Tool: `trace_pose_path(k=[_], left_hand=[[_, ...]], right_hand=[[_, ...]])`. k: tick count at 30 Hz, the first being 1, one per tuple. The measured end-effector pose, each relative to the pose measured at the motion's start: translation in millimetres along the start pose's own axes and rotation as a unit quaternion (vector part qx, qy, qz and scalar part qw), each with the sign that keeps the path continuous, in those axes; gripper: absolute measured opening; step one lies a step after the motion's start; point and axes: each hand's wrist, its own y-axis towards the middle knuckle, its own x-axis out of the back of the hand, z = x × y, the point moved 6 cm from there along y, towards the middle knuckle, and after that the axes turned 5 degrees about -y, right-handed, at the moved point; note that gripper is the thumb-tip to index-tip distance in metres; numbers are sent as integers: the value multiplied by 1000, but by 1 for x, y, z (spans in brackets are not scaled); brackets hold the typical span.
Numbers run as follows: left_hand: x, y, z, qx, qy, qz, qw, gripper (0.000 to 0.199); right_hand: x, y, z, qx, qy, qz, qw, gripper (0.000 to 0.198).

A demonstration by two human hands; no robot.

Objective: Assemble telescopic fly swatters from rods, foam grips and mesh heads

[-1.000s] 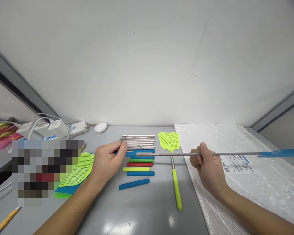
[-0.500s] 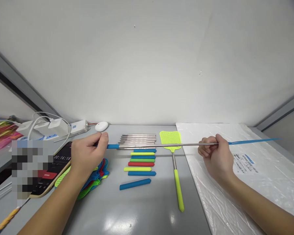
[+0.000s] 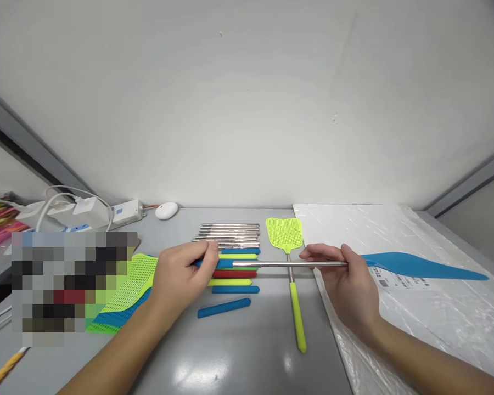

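Observation:
A blue fly swatter (image 3: 420,265) with a telescopic metal rod spans the space between my two hands, held level above the table. My left hand (image 3: 185,274) is closed around its blue handle. At the other end, my right hand (image 3: 346,280) pinches the rod close to the blue head, which is seen nearly edge-on. Below the rod lies a yellow-green fly swatter (image 3: 298,315), its head toward the wall. Several coloured handle sleeves (image 3: 224,308) lie in a column, partly hidden by my left hand, with several metal rods (image 3: 230,231) behind them.
Mesh swatter heads (image 3: 127,285) in green and blue lie beside my left forearm, next to a pixelated area. A power strip (image 3: 125,213) with chargers and a white oval object (image 3: 166,210) stand near the wall. Plastic-wrapped white board (image 3: 448,334) covers the right side.
My hands have come closer together and the metal rod has become shorter between them. The blue head has turned, showing more of its face. My left hand moved right.

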Motion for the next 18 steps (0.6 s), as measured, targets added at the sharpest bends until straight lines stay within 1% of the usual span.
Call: trace_pose_path(k=[3,6,8,10,13,15,18], left_hand=[[8,4,5,-4,2,-19,1000,44],[25,8,15,-18,27,-83,996,46],[36,9,21,-32,46,-121,991,46],[43,10,25,-50,59,-141,987,45],[47,9,24,-90,59,-155,982,44],[47,7,21,-121,41,-155,980,43],[45,3,14,-166,24,-159,973,41]], right_hand=[[-3,1,-2,-9,-3,39,999,53],[-8,4,-5,-12,-5,77,997,61],[-10,7,-8,-13,13,84,996,64],[-8,11,-11,-18,39,68,997,62],[-1,17,-13,-17,64,31,997,54],[3,18,-9,-1,63,16,998,50],[5,15,3,46,51,15,997,50]])
